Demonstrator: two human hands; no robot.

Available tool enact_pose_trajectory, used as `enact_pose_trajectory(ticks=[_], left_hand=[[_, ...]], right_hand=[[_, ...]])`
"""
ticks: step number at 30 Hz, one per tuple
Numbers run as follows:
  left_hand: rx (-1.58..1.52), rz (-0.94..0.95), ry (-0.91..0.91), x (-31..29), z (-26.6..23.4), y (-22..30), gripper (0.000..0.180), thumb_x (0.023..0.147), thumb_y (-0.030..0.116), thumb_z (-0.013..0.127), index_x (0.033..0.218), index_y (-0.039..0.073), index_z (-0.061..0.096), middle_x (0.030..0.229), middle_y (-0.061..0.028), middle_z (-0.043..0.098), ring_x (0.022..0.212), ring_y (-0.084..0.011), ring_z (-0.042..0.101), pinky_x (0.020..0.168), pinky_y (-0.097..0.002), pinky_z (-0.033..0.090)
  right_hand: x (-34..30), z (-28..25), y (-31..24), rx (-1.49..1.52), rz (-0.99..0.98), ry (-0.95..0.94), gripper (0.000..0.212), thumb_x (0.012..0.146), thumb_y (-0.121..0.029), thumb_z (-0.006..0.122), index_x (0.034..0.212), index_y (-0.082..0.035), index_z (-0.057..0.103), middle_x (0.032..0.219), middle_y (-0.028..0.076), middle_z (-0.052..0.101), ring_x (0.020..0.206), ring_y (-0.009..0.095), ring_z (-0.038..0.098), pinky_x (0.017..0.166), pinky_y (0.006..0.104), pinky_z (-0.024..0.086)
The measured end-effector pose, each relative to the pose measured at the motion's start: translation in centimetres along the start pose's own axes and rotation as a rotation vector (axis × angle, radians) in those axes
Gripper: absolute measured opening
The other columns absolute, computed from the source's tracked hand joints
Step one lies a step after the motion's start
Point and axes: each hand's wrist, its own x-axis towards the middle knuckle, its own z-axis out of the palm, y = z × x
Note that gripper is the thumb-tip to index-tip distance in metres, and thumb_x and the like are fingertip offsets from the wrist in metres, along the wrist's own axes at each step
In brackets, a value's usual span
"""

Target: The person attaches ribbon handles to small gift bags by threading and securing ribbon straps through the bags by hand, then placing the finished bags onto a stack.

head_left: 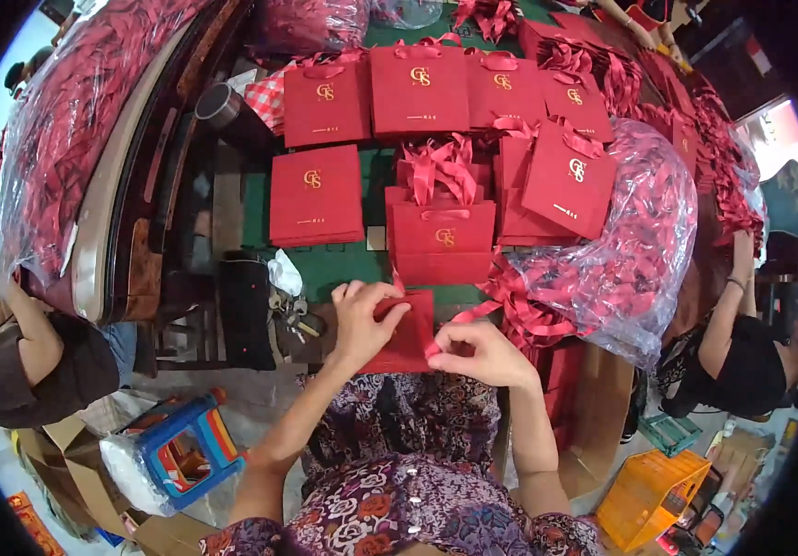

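Both hands work on a flat red paper gift bag (408, 338) lying at the near table edge, just in front of the person's patterned lap. The left hand (362, 320) pinches the bag's upper left corner between thumb and curled fingers. The right hand (477, 354), at the bag's 4 o'clock, pinches its lower right edge, fingers pressed together. At 12 o'clock stands a finished red paper bag with ribbon handles (442, 239). At 2 o'clock lies a clear plastic sack of red ribbons (630, 259).

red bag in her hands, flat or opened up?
Flat: the red paper bag lies folded on the table edge, left hand and right hand pinching it.
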Motion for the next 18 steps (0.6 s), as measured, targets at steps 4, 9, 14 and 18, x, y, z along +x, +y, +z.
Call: enact_pose_trajectory(ticks=[4,9,14,18], left_hand=[[0.101,0.138,0.162,-0.3,1.5,1.5,0.023,0.083,0.013,0.073,0.104,0.012,0.066,0.111,-0.0071,0.064,0.108,-0.0285,0.053,0.097,-0.0425,0.034],[-0.773,-0.399,-0.032,-4.2,1.8,4.8,0.031,0.103,0.013,0.049,0.131,0.0,0.049,0.109,-0.0128,0.061,0.105,-0.0221,0.057,0.091,-0.036,0.045],[-0.767,-0.408,-0.194,-7.0,2.7,4.6,0.017,0.105,0.009,0.045,0.12,0.001,0.043,0.083,-0.0055,0.062,0.077,-0.0111,0.06,0.071,-0.0266,0.05],[-0.793,-0.566,-0.212,-8.2,1.8,3.1,0.01,0.106,0.011,0.046,0.11,0.002,0.047,0.081,-0.0043,0.065,0.072,-0.0102,0.061,0.066,-0.0263,0.052]], right_hand=[[1.9,1.8,1.1,0.191,0.147,0.22,0.021,0.092,-0.017,0.072,0.083,-0.003,0.059,0.068,-0.005,0.058,0.064,0.001,0.052,0.057,0.0225,0.041],[4.4,3.0,2.3,0.29,0.085,0.45,0.011,0.096,-0.01,0.068,0.09,-0.004,0.06,0.076,-0.002,0.065,0.064,0.004,0.06,0.058,0.0205,0.05],[5.6,3.4,2.1,0.145,0.088,0.573,0.013,0.095,-0.012,0.069,0.09,-0.004,0.06,0.074,-0.001,0.064,0.063,0.004,0.059,0.055,0.0201,0.048],[5.5,2.7,3.0,-0.084,0.084,0.764,0.016,0.092,-0.013,0.071,0.088,-0.002,0.062,0.065,0.0,0.063,0.06,0.005,0.057,0.053,0.0242,0.046]])
